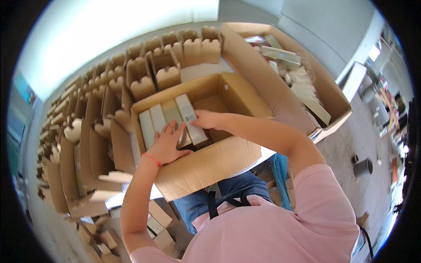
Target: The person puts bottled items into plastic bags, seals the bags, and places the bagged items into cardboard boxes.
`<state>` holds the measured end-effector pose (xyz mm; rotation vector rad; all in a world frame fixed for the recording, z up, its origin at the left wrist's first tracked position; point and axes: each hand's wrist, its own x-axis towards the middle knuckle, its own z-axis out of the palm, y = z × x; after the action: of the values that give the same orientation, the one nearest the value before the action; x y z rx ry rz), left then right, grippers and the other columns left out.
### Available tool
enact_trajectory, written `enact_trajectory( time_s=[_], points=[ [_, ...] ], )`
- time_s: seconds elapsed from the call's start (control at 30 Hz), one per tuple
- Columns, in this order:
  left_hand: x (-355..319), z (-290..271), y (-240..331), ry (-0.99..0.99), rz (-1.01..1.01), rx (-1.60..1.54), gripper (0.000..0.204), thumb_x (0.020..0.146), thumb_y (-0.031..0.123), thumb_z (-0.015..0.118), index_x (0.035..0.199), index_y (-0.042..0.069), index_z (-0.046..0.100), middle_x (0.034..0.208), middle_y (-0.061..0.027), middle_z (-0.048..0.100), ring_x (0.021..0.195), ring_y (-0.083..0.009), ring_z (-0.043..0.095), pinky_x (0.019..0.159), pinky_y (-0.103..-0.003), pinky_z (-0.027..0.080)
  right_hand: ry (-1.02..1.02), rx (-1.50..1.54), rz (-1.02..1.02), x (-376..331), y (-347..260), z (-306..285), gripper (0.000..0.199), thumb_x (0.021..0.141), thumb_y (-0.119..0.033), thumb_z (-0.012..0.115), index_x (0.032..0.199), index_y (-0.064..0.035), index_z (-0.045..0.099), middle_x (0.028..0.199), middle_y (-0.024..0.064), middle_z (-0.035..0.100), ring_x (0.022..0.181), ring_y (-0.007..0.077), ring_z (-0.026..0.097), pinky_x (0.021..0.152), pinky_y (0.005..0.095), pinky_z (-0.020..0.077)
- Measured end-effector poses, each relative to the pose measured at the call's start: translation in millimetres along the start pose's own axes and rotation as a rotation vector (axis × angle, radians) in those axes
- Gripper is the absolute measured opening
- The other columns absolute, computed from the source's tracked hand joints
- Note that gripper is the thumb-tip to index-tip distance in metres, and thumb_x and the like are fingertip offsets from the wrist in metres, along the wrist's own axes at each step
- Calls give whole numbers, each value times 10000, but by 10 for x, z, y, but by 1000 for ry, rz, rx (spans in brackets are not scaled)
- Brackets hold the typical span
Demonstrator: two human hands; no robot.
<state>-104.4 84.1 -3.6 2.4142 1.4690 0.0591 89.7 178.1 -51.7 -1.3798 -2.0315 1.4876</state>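
An open cardboard carton (206,171) stands in front of me, its near flap folded outward toward my lap. Inside, several narrow white boxes are packed side by side on the left; the right part of the carton's inside shows bare brown cardboard. My left hand (166,142), with a red string at the wrist, lies over the near ends of the boxes with fingers spread. With curled fingers, my right hand (206,120) grips the side of the rightmost narrow white box (186,107), which sits slightly tilted. Its thumb is partly hidden.
Rows of open brown cartons (118,96) fill the left and far side. On the right is a large open carton (250,65) holding narrow boxes and packing material. Loose small boxes (160,212) lie at lower left. A grey bucket (363,168) stands on the floor at right.
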Motion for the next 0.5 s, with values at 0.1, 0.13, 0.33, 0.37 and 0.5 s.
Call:
enact_trajectory(
  time_s=[0.1,0.13,0.33,0.37,0.5],
  points=[
    [225,94,203,45,28,130,973,682,603,664,1436,149,248,1480,-167,204,1369,-330,200,1020,-650,188,-13,-521,-96,-168,-242,-281,459,842,-287,602,1176,20,528,1125,236,579,1058,345,548,906,397,425],
    [210,102,214,57,19,164,972,681,596,669,1436,151,248,1481,-161,206,1367,-326,205,1018,-655,186,-40,-673,-137,-228,-416,-347,476,834,-305,605,1169,24,532,1125,253,573,1067,370,541,907,410,425],
    [287,105,328,89,14,181,916,693,522,696,1423,160,277,1482,-128,213,1355,-307,231,1007,-676,174,374,-629,-514,-1167,-748,-1847,385,850,-297,615,1140,-46,582,1050,145,639,886,235,641,769,344,499],
    [270,83,340,81,0,188,913,692,503,707,1421,160,279,1484,-127,207,1357,-304,225,1012,-669,166,492,-652,-481,-1239,-660,-2208,367,843,-276,620,1135,-57,587,1047,130,643,875,233,639,771,348,498],
    [280,73,375,56,-23,200,961,657,472,750,1428,162,266,1494,-116,187,1366,-293,209,1037,-635,139,945,-898,-178,-1598,255,-3552,330,826,-333,581,1065,-111,629,1005,162,637,947,324,599,849,408,471]
  ],
)
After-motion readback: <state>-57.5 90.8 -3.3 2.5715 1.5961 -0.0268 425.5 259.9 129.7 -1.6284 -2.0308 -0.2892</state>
